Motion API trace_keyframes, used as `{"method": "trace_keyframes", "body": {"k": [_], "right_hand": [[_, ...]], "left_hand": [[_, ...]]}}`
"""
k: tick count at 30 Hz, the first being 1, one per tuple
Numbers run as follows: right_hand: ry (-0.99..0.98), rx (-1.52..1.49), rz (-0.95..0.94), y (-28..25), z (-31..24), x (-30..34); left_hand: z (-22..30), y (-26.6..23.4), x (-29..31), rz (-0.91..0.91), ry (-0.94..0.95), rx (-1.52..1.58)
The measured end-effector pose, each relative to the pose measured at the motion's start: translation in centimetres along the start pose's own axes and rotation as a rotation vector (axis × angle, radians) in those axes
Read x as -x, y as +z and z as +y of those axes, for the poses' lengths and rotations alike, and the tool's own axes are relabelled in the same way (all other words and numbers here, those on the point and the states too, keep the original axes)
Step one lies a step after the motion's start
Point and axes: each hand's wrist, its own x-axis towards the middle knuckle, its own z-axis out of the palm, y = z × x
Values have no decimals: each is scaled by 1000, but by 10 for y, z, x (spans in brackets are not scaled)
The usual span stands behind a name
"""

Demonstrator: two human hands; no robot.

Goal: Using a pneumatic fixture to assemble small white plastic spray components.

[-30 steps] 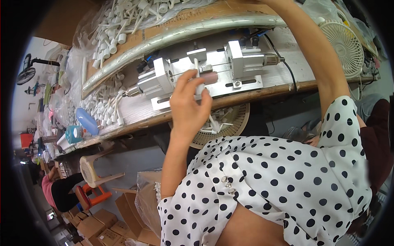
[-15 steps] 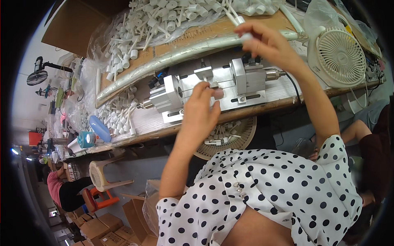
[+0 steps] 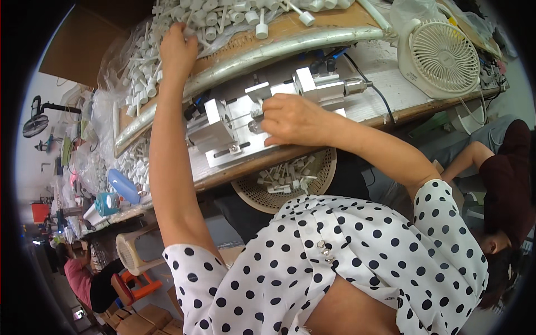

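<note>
My left hand (image 3: 178,54) reaches over the long foil-wrapped roll (image 3: 240,64) into the pile of white plastic pieces (image 3: 215,19), each a round cap on a thin stem. Its fingers touch the pile's near edge and look spread, with no piece visibly held. At the middle of the metal fixture (image 3: 220,125), my right hand (image 3: 293,118) has bent fingers pinched on a small white plastic piece (image 3: 257,110). Most of that piece is hidden by the fingers. Thin rods run toward it from the fixture's left block.
Beneath the table edge sits a beige basket (image 3: 245,192) of white pieces. A white fan (image 3: 444,58) stands on the right, near a black cable (image 3: 377,92). On the left are a blue object (image 3: 124,186) and a teal container (image 3: 106,204). Another person (image 3: 505,173) sits at right.
My left hand has left the fixture and gone up and left to the pile. My right hand has come down and left from beside the pile to the middle of the fixture.
</note>
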Motion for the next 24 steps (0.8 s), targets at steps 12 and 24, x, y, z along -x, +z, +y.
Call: {"method": "trace_keyframes", "body": {"k": [12, 24], "right_hand": [[217, -115, 123, -27, 33, -28], [440, 106, 28, -57, 67, -52]], "left_hand": [[14, -49, 32, -199, -50, -142], [90, -82, 137, 89, -406, 631]]}}
